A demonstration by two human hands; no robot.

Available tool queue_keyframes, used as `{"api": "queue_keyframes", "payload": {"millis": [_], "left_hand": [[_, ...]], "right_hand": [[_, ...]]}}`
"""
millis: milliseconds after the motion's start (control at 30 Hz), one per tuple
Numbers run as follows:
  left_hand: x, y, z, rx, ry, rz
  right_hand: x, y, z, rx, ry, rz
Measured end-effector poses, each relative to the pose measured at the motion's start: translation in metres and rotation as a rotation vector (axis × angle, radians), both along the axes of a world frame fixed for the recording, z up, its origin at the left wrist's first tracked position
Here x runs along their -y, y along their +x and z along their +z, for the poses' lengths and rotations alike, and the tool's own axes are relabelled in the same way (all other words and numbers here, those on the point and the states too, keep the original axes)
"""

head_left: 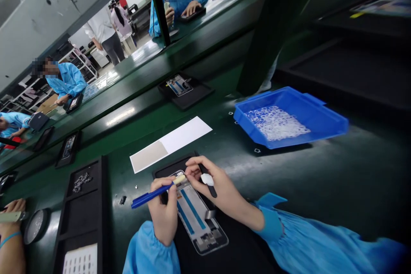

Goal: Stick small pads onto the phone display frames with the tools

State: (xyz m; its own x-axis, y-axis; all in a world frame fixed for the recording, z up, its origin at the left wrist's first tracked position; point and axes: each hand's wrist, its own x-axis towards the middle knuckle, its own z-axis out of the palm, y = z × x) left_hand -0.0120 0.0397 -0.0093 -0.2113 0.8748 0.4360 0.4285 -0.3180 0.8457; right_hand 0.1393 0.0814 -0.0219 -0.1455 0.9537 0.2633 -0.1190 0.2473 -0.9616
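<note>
My left hand (164, 215) is closed on a blue-handled tool (150, 196) whose pale tip rests at the top edge of an open phone frame (199, 218). The frame lies on a black mat (173, 167) in front of me. My right hand (212, 186) is closed on a dark tool with a white pad (207, 179), its fingertips pinched right beside the pale tip at the frame's top edge. Both arms wear blue sleeves.
A blue bin (289, 117) of small clear parts stands at the right. A white and tan sheet (170, 142) lies beyond the mat. A black compartment tray (81, 214) with small metal parts sits left. Another person's hand (11, 231) shows far left; workers in blue sit across the green bench.
</note>
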Motion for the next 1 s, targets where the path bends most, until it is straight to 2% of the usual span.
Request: {"api": "queue_keyframes", "payload": {"millis": [200, 367, 467, 567, 633, 767, 900, 1000], "left_hand": [[-0.005, -0.006, -0.004, 0.374, -0.245, -0.036], [-0.009, -0.009, -0.002, 0.569, -0.316, -0.099], [-0.009, -0.009, 0.0, 0.602, -0.311, -0.079], [-0.01, -0.01, 0.001, 0.615, -0.31, -0.058], [-0.011, -0.01, 0.0, 0.624, -0.312, -0.047], [-0.012, -0.011, -0.003, 0.642, -0.31, -0.035], [-0.013, -0.01, -0.005, 0.639, -0.313, -0.043], [-0.015, -0.009, -0.001, 0.654, -0.311, -0.015]], "right_hand": [[0.001, -0.001, 0.003, -0.028, 0.05, 0.045], [0.0, 0.001, 0.012, -0.011, 0.096, 0.026], [-0.016, 0.025, 0.02, 0.033, 0.181, -0.164], [-0.042, 0.072, 0.025, 0.074, 0.257, -0.549], [-0.057, 0.108, 0.023, 0.084, 0.209, -0.729], [-0.07, 0.153, 0.012, 0.161, 0.099, -0.815], [-0.068, 0.163, 0.005, 0.269, 0.055, -0.813], [-0.065, 0.167, 0.003, 0.512, 0.058, -0.785]]}}
